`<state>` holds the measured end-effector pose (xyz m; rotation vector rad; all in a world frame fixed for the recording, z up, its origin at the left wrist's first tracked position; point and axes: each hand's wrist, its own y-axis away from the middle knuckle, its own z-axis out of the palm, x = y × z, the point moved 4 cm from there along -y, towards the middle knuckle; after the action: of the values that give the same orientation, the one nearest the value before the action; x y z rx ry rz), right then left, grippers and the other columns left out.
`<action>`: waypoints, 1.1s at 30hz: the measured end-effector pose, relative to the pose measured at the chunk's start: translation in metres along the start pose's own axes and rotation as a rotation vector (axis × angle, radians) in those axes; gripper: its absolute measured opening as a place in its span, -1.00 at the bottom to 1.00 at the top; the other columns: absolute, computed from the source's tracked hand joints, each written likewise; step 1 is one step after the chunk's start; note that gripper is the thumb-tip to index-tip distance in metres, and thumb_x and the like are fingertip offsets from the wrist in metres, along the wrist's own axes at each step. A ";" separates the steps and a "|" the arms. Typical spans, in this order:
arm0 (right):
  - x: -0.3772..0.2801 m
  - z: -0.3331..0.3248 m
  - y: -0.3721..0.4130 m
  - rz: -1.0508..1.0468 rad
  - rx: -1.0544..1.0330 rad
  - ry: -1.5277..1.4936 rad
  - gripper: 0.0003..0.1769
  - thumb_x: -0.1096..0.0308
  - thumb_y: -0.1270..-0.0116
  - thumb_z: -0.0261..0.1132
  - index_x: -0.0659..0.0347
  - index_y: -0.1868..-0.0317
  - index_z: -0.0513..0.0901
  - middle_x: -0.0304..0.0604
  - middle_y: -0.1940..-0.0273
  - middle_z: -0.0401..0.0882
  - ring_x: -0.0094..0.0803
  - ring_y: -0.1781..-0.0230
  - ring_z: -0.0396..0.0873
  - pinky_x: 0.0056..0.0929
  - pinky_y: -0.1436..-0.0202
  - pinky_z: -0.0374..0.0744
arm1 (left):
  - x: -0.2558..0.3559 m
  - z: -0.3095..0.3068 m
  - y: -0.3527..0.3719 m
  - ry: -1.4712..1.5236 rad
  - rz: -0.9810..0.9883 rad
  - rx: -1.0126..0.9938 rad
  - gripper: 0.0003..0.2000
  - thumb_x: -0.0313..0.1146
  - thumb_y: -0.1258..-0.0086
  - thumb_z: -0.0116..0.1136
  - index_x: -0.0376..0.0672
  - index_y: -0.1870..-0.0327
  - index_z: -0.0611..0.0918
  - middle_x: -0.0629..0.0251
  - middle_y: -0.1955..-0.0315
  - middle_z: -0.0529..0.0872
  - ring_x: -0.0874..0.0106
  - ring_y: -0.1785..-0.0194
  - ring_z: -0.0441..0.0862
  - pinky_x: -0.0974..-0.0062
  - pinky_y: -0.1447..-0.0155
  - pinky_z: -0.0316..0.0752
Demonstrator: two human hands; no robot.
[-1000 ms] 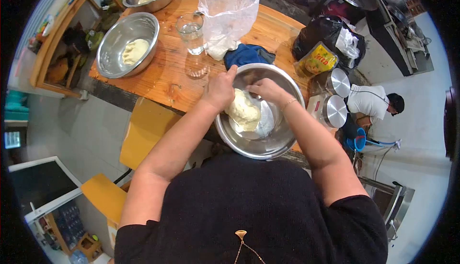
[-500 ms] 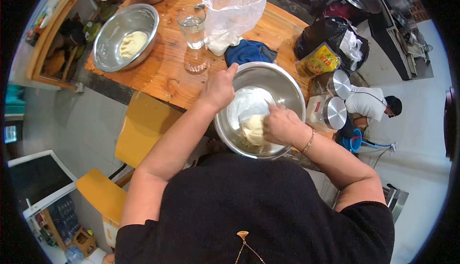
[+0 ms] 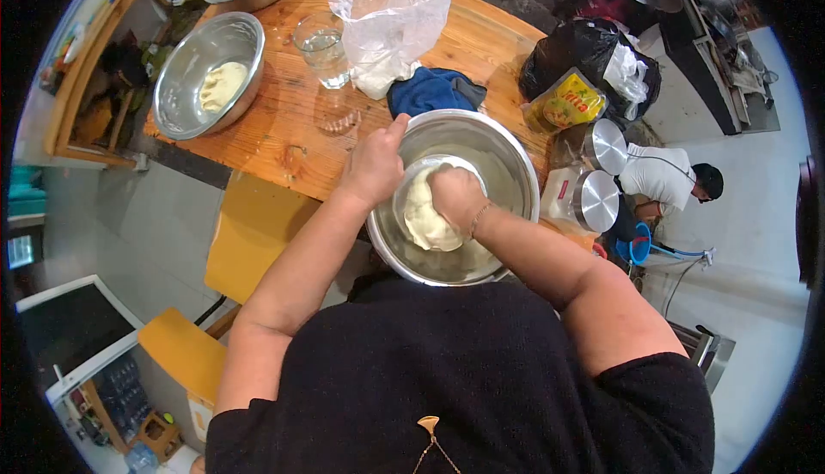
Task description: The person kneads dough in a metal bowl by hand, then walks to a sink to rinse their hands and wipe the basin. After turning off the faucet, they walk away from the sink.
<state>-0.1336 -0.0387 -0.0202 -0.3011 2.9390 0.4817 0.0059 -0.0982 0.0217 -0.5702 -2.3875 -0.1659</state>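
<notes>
Metal bowl [image 3: 507, 152], near edge of wooden table [image 3: 284, 143]: pale dough [image 3: 427, 216] inside, right hand [image 3: 458, 197] pressed against it, left hand [image 3: 375, 165] at the left rim. Far side: blue cloth [image 3: 430, 91]. Left: water glass [image 3: 323, 55], second dough bowl [image 3: 180, 87].

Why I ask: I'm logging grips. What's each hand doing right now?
Left hand: closed on the left rim of the metal bowl.
Right hand: closed in a fist, pressed against the dough in that bowl.

shiny metal bowl [image 3: 507, 143], smooth pale dough [image 3: 423, 220], glossy wooden table [image 3: 284, 143]
</notes>
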 end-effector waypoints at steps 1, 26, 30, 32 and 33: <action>0.003 0.001 -0.008 0.028 0.045 -0.010 -0.80 0.42 -0.10 0.15 0.22 0.37 0.72 0.11 0.30 0.66 -0.04 0.24 0.67 -0.17 0.13 0.61 | -0.001 0.001 0.000 0.012 0.011 -0.001 -0.45 -0.59 -0.09 -0.01 -0.22 -0.23 0.40 -0.12 0.23 0.63 -0.05 0.14 0.59 0.09 0.04 0.49; 0.009 -0.009 -0.038 0.297 -0.046 -0.437 -0.52 0.03 -0.22 0.18 0.36 0.19 0.66 0.22 0.21 0.63 0.03 0.16 0.62 -0.18 0.04 0.54 | 0.003 -0.001 0.000 -0.094 -0.016 0.090 -0.46 -0.52 -0.09 0.05 -0.18 -0.21 0.46 -0.18 0.25 0.64 -0.06 0.16 0.61 0.08 0.01 0.49; -0.036 -0.054 0.037 -0.081 -0.043 -0.060 -0.63 0.11 -0.17 0.23 0.27 0.20 0.63 0.16 0.11 0.61 -0.01 0.11 0.61 -0.13 0.00 0.54 | 0.000 -0.001 0.001 -0.068 -0.001 0.116 -0.51 -0.54 -0.11 0.01 -0.14 -0.16 0.46 -0.16 0.31 0.65 -0.07 0.17 0.61 0.05 0.05 0.49; -0.031 -0.047 0.066 -0.268 0.007 0.078 -0.75 0.24 -0.13 0.20 0.23 0.30 0.67 0.09 0.26 0.66 -0.06 0.24 0.65 -0.15 0.06 0.55 | 0.000 -0.001 0.001 -0.054 -0.002 0.091 -0.52 -0.54 -0.10 0.03 -0.16 -0.15 0.46 -0.15 0.30 0.65 -0.06 0.16 0.61 0.06 0.05 0.49; -0.029 -0.049 0.076 -0.273 0.002 0.082 -0.75 0.24 -0.13 0.20 0.23 0.30 0.67 0.09 0.26 0.66 -0.06 0.24 0.65 -0.15 0.06 0.55 | -0.002 0.000 0.001 -0.050 -0.008 0.094 -0.52 -0.54 -0.10 0.03 -0.16 -0.15 0.46 -0.15 0.30 0.65 -0.06 0.16 0.61 0.06 0.05 0.49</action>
<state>-0.1280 0.0208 0.0540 -0.7249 2.9111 0.4363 0.0074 -0.0978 0.0204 -0.5268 -2.4321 -0.0427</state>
